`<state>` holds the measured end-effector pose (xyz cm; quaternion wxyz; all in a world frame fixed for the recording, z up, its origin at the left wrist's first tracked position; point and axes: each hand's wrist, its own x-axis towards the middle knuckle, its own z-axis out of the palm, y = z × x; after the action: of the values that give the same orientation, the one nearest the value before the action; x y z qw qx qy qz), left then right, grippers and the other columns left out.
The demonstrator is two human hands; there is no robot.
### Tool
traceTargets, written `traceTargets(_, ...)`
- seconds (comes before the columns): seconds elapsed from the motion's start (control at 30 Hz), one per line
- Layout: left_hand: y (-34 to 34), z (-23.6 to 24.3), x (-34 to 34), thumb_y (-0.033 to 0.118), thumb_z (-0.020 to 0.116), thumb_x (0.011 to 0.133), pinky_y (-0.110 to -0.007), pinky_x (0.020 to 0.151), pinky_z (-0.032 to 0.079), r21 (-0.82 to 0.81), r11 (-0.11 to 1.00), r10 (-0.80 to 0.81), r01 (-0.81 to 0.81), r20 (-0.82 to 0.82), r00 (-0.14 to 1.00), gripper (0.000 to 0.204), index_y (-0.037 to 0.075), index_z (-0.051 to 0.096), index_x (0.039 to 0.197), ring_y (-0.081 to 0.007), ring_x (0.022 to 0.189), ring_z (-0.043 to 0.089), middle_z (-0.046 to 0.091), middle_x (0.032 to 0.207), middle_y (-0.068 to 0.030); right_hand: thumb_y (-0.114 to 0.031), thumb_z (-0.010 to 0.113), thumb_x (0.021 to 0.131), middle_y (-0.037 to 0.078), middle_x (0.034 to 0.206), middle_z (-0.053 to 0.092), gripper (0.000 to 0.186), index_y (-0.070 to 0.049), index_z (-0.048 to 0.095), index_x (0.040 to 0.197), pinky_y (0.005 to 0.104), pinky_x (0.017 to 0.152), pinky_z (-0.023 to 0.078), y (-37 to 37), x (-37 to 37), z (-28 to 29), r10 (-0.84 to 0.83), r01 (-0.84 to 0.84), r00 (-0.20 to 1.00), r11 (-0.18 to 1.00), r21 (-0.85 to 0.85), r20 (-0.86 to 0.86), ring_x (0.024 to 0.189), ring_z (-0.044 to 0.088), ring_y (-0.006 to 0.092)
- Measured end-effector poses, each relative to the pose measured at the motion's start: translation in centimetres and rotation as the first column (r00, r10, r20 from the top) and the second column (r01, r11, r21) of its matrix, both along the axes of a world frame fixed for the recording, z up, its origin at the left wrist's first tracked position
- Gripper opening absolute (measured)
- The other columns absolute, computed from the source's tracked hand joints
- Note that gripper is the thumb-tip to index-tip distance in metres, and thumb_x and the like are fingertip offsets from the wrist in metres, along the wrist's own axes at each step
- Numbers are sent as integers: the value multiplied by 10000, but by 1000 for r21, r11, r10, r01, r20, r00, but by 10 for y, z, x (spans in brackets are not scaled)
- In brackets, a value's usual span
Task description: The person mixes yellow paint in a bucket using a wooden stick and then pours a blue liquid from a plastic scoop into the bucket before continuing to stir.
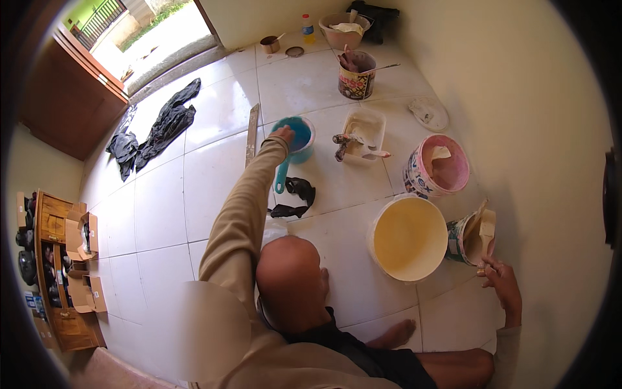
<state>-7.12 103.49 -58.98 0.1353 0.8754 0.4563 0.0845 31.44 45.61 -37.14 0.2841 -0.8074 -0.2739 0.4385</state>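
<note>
My left arm, in a tan sleeve, stretches forward across the white tiled floor [162,207]. My left hand [282,134] grips the near rim of a teal plastic dipper [299,139] with a long handle. My right hand [502,282] is low at the right by the cream wall. Its curled fingers hold the near edge of a small paint can [461,240] with a wooden stir stick [484,223] standing in it. A big white bucket of cream paint [408,238] sits just left of that can. My bent knee [290,275] and bare foot [395,334] fill the lower middle.
Beyond the big bucket stand a pink bucket [440,165], a white tub [364,126] with a paint tool [346,146] across it, and a patterned can [356,76]. A black cloth [295,194], a wooden strip [251,133] and dark clothing [162,123] lie on the tiles. Wooden shelves [55,259] stand at the left.
</note>
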Motion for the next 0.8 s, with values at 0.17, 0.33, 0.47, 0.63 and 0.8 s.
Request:
traceTargets(0.17,17,-23,33,343,619,872,-409,978,427,-201,978,-114,61,-265,957,436,95,578,1229,-343,1108,571,579,1213,-185,-250,538,926,154,1166,583,497,61,487,1311,271,684,531,-16,-6,15,-124,127,991,991,-48,58,928,638,194)
traceTargets(0.33,34,-27,41,343,612,874,-411,990,419,-344,935,-222,91,-364,904,427,103,586,1226,-336,1130,558,577,1224,-177,-286,549,921,125,1118,597,519,62,490,1301,273,698,519,-28,0,20,-208,213,975,975,-69,81,930,626,182)
traceTargets(0.47,41,-26,48,343,607,876,-413,999,412,-416,905,-271,89,-404,874,419,108,593,1223,-330,1148,548,576,1233,-170,-300,558,915,116,1108,596,528,62,492,1295,273,693,519,-24,3,18,-228,233,971,970,-74,71,936,625,181)
traceTargets(0.63,46,-26,61,342,600,878,-415,1010,403,-475,876,-311,91,-409,858,410,116,601,1220,-324,1170,536,575,1244,-162,-299,557,914,115,1113,590,527,59,493,1294,274,691,521,-26,7,10,-231,236,970,968,-85,71,936,624,181)
traceTargets(0.8,51,-26,61,342,593,880,-417,1022,394,-446,891,-294,82,-431,853,402,123,609,1216,-317,1192,523,574,1256,-154,-324,557,909,116,1123,587,543,55,497,1293,270,695,519,-29,7,15,-243,251,966,963,-94,87,937,623,182)
